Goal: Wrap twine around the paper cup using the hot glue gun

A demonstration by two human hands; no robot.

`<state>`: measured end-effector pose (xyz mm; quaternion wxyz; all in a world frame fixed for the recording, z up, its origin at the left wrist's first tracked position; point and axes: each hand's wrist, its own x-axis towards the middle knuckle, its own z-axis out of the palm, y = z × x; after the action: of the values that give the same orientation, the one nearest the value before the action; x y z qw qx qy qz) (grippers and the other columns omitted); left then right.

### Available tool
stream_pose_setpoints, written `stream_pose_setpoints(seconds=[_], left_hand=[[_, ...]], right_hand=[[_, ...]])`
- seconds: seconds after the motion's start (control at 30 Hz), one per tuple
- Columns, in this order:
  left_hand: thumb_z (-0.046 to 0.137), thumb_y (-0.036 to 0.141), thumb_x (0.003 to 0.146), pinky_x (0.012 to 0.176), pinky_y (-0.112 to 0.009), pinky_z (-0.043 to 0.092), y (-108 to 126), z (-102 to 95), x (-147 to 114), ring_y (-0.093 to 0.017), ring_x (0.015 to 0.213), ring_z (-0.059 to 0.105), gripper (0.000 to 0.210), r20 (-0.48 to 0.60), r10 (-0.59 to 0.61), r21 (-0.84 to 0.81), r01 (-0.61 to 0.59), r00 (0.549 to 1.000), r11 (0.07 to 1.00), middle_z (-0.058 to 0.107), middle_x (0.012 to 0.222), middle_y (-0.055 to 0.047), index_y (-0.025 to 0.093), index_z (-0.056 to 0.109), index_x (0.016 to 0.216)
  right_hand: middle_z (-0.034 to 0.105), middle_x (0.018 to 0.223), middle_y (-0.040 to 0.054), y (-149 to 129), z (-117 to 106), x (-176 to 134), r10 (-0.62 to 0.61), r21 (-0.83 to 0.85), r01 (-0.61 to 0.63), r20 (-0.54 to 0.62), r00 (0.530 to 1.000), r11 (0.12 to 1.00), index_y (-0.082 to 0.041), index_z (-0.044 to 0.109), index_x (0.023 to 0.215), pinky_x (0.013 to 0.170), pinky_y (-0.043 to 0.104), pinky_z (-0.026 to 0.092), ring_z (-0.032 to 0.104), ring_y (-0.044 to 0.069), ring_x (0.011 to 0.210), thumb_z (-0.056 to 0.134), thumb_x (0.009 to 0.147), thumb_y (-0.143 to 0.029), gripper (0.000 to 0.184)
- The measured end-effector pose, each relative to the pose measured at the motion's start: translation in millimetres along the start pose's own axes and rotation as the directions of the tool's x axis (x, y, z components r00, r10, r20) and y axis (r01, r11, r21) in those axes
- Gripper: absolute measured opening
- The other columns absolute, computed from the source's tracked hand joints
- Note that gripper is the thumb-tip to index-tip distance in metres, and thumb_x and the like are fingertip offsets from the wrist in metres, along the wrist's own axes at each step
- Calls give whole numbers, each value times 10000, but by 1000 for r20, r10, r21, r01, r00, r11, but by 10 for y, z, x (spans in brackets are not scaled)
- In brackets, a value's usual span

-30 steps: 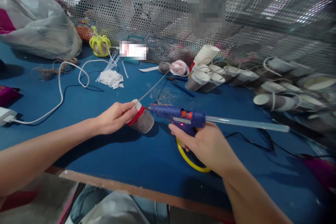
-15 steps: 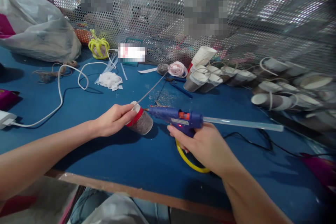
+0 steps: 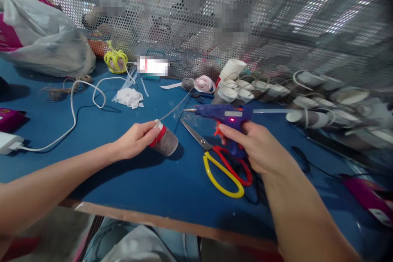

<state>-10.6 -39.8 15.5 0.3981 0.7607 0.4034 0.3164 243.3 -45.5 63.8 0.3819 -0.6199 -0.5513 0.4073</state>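
My left hand (image 3: 139, 139) is closed round the rim end of a small paper cup (image 3: 166, 142), grey-brown with a red band, lying tilted on its side. From the cup's mouth a thin grey cord (image 3: 175, 107) runs back to a grey yarn ball (image 3: 188, 84). In my right hand (image 3: 258, 145) is a blue glue gun (image 3: 225, 114), its red light lit and nozzle pointing left, away from the cup. A clear glue stick (image 3: 272, 111) juts from its back. Scissors (image 3: 211, 149) with one red and one yellow handle lie half beneath it.
Several cups with cord handles (image 3: 307, 116) stand and lie at the right. White scraps (image 3: 129, 97), a white cable (image 3: 73, 110) and a plastic bag (image 3: 52, 45) occupy the left. A pink ribbon roll (image 3: 204, 84) sits near the perforated metal screen (image 3: 184, 20).
My right hand has drawn the glue gun up and to the right, away from the cup, uncovering the scissors. My left hand and the cup have hardly moved.
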Motion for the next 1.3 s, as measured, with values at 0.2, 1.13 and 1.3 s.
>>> stream_pose_setpoints(seconds=[0.2,1.13,1.3], left_hand=[[302,352,846,500,-188,280,-20,10,0,-70,542,294,300,-46,27,22,-26,999,999,346,584,45,145,384,646],[296,344,848,496,-193,271,114,13,-52,-68,531,299,298,20,-1,-3,1,1000,1000,332,565,49,143,390,649],[320,379,835,507,-192,284,124,20,-26,-68,541,307,315,24,-115,-142,117,993,983,349,584,44,133,428,672]], right_hand=[[466,463,-26,236,-73,413,94,-159,-107,-88,992,981,-173,490,543,416,227,388,428,74,399,609,670,-353,251],[558,640,-19,-194,763,78,-259,267,220,122,958,938,-159,567,654,569,228,350,435,72,558,591,685,-312,158],[563,664,-8,-161,680,9,-323,212,310,26,946,927,-164,561,669,576,229,367,443,77,566,575,707,-314,155]])
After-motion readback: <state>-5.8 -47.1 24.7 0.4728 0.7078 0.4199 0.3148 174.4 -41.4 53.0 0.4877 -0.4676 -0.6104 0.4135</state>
